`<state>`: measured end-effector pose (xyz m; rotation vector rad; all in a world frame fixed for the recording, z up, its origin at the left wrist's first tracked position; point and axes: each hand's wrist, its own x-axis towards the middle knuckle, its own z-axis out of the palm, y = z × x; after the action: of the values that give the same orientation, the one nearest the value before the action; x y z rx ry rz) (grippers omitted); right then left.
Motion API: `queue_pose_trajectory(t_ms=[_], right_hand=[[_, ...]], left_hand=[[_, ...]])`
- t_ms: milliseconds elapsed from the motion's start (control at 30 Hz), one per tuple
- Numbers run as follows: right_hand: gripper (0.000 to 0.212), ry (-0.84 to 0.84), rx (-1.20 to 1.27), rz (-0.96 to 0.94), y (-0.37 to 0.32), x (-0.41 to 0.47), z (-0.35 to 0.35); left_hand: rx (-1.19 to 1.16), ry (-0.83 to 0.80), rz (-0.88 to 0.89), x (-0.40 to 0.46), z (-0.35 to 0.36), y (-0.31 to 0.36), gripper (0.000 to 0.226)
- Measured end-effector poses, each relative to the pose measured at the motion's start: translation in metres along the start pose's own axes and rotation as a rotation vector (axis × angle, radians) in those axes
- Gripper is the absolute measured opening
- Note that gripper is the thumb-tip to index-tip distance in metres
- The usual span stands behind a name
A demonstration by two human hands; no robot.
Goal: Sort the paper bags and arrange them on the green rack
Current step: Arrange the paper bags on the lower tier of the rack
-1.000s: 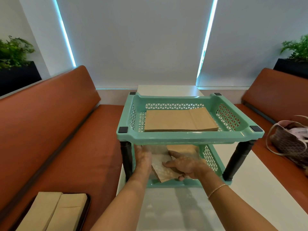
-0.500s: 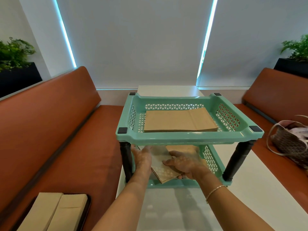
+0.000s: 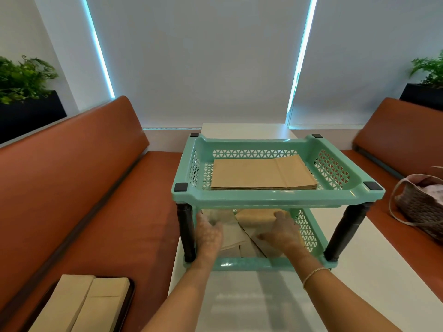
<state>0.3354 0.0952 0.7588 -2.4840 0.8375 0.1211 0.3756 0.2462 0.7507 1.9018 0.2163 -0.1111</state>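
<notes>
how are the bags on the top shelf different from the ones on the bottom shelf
The top-shelf bags lie in one flat, squared stack, untouched. The bottom-shelf bags lie crooked and overlapping, with the left hand and right hand on them. Both are brown paper bags in the green rack.

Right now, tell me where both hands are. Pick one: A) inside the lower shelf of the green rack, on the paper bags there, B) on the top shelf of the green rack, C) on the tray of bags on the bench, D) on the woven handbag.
A: the left hand and right hand reach under the top shelf, onto the lower shelf's paper bags.
</notes>
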Motion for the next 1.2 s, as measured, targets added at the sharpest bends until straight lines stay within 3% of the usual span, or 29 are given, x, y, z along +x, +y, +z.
queue_pose_trajectory(t_ms=[133,333,400,533,767,867,1033,1200], right_hand=[[0.095,-0.070,-0.152,0.044,0.003,-0.008,0.006],[0.103,-0.014,-0.137,0.121,0.005,-0.001,0.007],[0.092,0.012,-0.177,0.115,0.002,-0.004,0.002],[0.041,0.044,-0.207,0.011,-0.001,-0.011,-0.018],[0.021,0.449,0.001,-0.145,0.007,0.009,-0.023],[0.016,0.593,-0.078,-0.289,-0.001,0.004,-0.025],[0.005,0.509,-0.340,-0.482,-0.021,-0.009,-0.009],[0.039,0.588,-0.392,-0.630,-0.039,-0.016,0.014]], left_hand=[[0.071,0.025,0.028,-0.004,0.004,-0.002,0.048],[0.121,0.038,0.017,-0.006,0.007,-0.003,0.046],[0.126,0.034,0.019,-0.006,0.007,-0.004,0.047],[0.122,0.029,0.027,-0.009,0.006,-0.001,0.045],[0.133,0.030,0.045,-0.015,0.003,0.003,0.046],[0.118,0.016,0.070,-0.017,0.003,0.003,0.042],[0.114,-0.037,0.095,-0.019,0.002,0.003,0.046],[0.066,-0.098,0.118,-0.020,0.001,0.004,0.038]])
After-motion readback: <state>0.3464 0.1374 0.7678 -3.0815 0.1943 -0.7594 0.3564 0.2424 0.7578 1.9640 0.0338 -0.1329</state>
